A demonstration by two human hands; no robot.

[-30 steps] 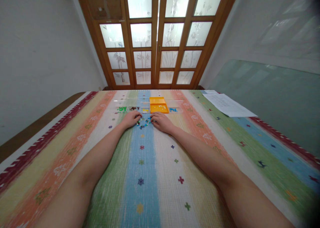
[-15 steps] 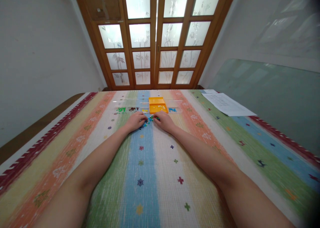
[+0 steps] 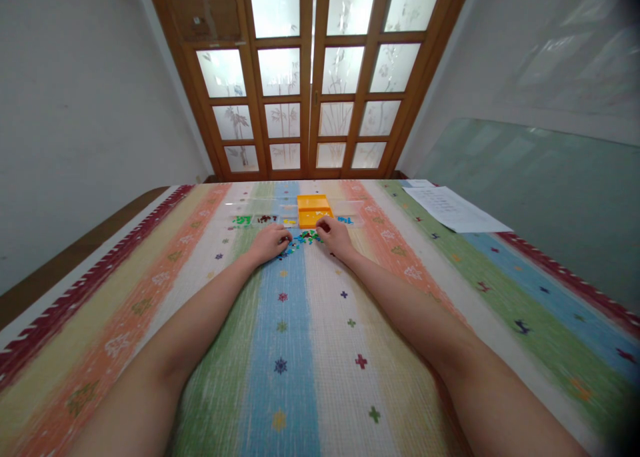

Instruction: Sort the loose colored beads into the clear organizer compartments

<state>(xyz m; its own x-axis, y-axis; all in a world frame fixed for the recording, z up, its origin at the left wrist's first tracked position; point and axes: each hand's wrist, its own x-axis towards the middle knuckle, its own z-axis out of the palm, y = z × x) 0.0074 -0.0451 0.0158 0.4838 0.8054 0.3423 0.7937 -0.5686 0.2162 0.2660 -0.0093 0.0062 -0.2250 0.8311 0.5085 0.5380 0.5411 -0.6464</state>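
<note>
A loose pile of tiny coloured pieces (image 3: 306,237), mostly blue and green, lies on the tablecloth between my hands. My left hand (image 3: 271,243) rests at the pile's left edge, its fingers curled and pressed together; anything in them is too small to make out. My right hand (image 3: 334,237) is at the pile's right side, just in front of the orange box (image 3: 313,202), with thumb and fingertips pinched. Whether a piece sits in that pinch I cannot see. The orange box stands open with white pieces inside it.
Behind my hands, clear trays hold sorted pieces: green pieces (image 3: 243,221), dark brown pieces (image 3: 267,219), yellow pieces (image 3: 289,222) and blue pieces (image 3: 345,220). Printed paper sheets (image 3: 453,207) lie at the right. A striped tablecloth (image 3: 285,390) covers the table.
My right hand has moved right and slightly away from me, from the pile toward the orange box, uncovering more pieces. My left hand has shifted only a little.
</note>
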